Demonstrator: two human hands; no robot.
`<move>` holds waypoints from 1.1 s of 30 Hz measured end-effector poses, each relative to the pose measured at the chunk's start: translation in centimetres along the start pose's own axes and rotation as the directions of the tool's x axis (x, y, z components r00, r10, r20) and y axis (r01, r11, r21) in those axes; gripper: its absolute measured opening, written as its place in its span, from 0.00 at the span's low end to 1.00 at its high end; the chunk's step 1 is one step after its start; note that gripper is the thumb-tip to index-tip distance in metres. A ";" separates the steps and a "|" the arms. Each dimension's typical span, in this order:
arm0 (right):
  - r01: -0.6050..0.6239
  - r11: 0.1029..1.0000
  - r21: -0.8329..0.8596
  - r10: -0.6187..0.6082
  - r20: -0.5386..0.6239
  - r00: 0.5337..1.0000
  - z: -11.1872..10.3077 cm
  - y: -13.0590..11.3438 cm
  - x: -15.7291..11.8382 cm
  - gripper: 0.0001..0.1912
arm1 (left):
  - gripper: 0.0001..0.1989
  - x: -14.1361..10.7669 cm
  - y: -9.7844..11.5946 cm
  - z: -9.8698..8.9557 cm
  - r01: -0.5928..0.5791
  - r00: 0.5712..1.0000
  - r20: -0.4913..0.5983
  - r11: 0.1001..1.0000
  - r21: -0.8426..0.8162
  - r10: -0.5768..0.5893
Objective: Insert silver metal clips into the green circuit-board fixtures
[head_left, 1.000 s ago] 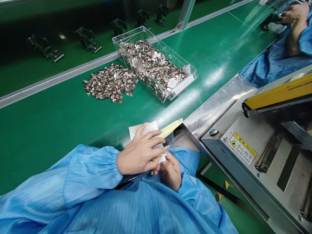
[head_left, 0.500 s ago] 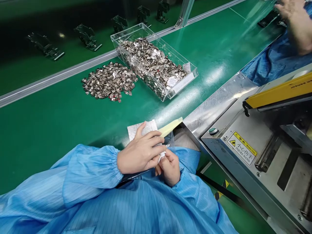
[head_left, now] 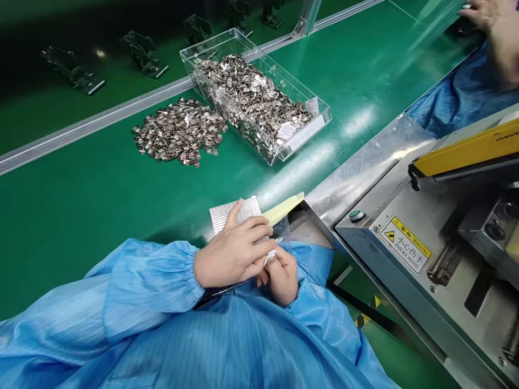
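Note:
My left hand (head_left: 237, 248) lies spread, palm down, over a ridged silver metal piece (head_left: 233, 215) at the table's near edge. Its fingertips reach toward my right hand (head_left: 281, 274), whose fingers are pinched on a small white scrap (head_left: 270, 257). A pale yellow strip (head_left: 285, 208) runs from beside my left fingers to the metal corner on the right. Clear plastic shows just behind my right hand. What lies under my left palm is hidden.
A clear bin (head_left: 302, 138) full of small metal parts stands beyond my hands, with a loose pile (head_left: 180, 129) left of it. At right is a machine (head_left: 405, 246) with a yellow bar; another person's hand (head_left: 500, 32) shows at top right.
The view has shifted slightly. At far right a dark metal part of the machine has moved left into fuller view, and the other person's hand has shifted. My hands look nearly the same.

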State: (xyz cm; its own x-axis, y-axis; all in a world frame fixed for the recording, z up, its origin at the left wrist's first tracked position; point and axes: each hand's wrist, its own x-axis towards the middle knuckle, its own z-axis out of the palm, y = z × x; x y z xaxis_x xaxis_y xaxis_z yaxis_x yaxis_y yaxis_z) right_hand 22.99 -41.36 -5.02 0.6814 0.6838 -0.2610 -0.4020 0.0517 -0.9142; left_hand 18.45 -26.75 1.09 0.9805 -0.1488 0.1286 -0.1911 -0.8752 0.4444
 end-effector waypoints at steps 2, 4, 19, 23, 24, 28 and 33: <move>0.005 1.000 -0.020 -0.005 -0.010 1.000 0.0 -0.1 0.0 0.17 | 0.10 0.0 0.0 0.0 0.000 1.000 0.006 1.000 -0.002 0.000; 0.015 0.999 -0.044 -0.016 -0.015 1.000 0.0 -0.1 -0.1 0.16 | 0.10 0.1 -0.1 0.0 0.000 1.000 0.013 1.000 -0.003 0.000; 0.046 0.995 -0.087 -0.051 -0.063 0.997 0.5 0.1 0.1 0.14 | 0.07 0.2 0.1 0.4 0.061 0.998 -0.032 0.998 0.006 -0.061; 0.062 0.987 -0.146 -0.069 -0.045 0.997 -0.3 0.0 -0.1 0.15 | 0.07 0.1 0.2 0.5 0.053 0.997 -0.060 0.998 0.017 -0.052; 0.064 0.984 -0.164 -0.073 -0.046 0.996 -0.7 0.1 -0.1 0.15 | 0.07 0.1 0.2 0.6 0.052 0.997 -0.064 0.999 0.016 -0.051; 0.081 0.990 -0.112 -0.093 -0.112 0.989 -2.3 -0.2 -0.7 0.13 | 0.08 0.0 0.1 0.7 0.047 0.996 -0.080 0.999 0.011 -0.046; 0.164 0.984 0.067 -0.160 -0.060 0.985 -2.8 -2.0 -1.9 0.14 | 0.09 -0.4 -0.1 0.5 -0.065 0.954 -0.296 0.997 -0.034 0.052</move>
State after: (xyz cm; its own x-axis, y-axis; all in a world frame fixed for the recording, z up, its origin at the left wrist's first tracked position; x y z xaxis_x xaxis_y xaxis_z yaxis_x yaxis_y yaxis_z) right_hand 24.20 -44.80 -3.51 0.7725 0.6218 -0.1290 -0.3243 0.2116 -0.9220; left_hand 18.14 -26.80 0.57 0.9114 -0.0510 0.4085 -0.2560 -0.8473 0.4654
